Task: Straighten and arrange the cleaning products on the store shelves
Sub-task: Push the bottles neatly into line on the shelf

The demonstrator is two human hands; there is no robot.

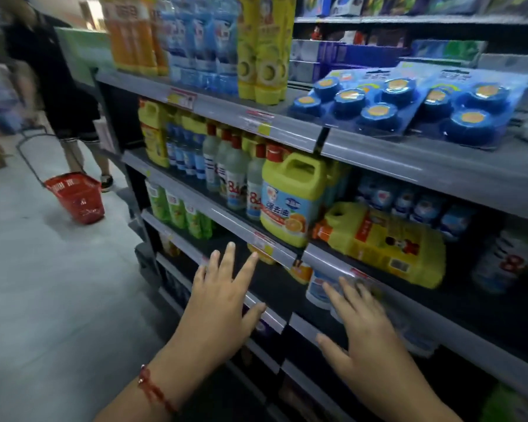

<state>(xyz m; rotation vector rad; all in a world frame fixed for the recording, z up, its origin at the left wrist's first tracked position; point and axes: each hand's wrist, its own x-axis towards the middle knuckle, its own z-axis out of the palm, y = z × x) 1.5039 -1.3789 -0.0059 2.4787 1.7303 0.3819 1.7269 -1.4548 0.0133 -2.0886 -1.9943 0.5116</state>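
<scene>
Here both hands (223,303) reach flat-fingered toward the shelves (287,132).

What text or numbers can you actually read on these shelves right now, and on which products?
"84": red digits on the clear bottles with red caps, middle shelf.
"强去油": upright yellow jug.
Red "8", rest blurred: white bottle at far right.
Toppled yellow jug, blue disc packs, price tags: print too blurred to read.

Both forearms reach forward and up from the bottom edge. The left hand (223,303) is flat, fingers spread and straight, thumb out. The right hand (368,333) also lies flat, palm down; its fingertips (345,284) blur, seemingly straight.
</scene>
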